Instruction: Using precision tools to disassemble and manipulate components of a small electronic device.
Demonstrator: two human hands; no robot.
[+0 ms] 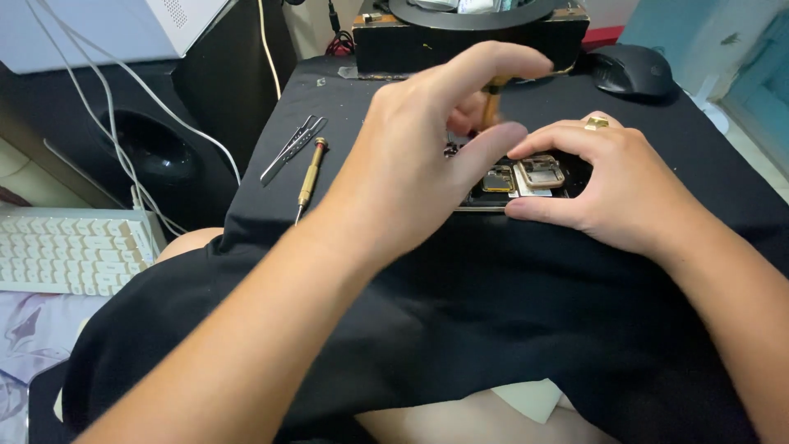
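An opened phone (526, 177) lies on a black cloth (460, 288), its gold and silver inner parts showing. My left hand (419, 156) hovers over its left end and grips a small screwdriver with a gold-brown handle (491, 103), held upright between thumb and fingers; its tip is hidden behind my fingers. My right hand (612, 185) rests on the phone's right side, thumb along the near edge and fingers on the far edge, a gold ring on one finger.
A second gold-handled screwdriver (311, 173) and metal tweezers (292, 148) lie left on the cloth. A black box (468, 37) stands behind, a black mouse (633, 70) at the back right. A white keyboard (74, 251) and white cables (123, 123) are at far left.
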